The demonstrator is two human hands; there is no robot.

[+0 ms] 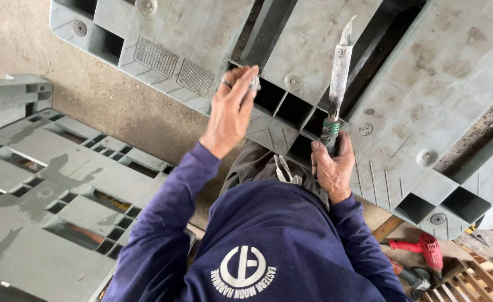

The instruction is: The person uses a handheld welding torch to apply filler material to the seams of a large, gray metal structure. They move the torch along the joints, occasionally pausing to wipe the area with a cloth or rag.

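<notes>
My right hand (pixel 333 168) is clenched around a long metal tool (pixel 337 84) lying across the grey plastic pallet (pixel 403 100); my left hand (pixel 232 112) pinches a small metal piece (pixel 254 84) at the pallet's edge.

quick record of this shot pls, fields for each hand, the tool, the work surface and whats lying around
left hand: left hand raised, fingertips pinching a small grey piece against the pallet edge
right hand: right hand closed round the tool's lower grip
tool: long metal tool, green collar, tip pointing up over the pallet
work surface: grey plastic pallet, underside ribs showing
nearby: second grey pallet on the concrete floor; red power tool at lower right
</notes>
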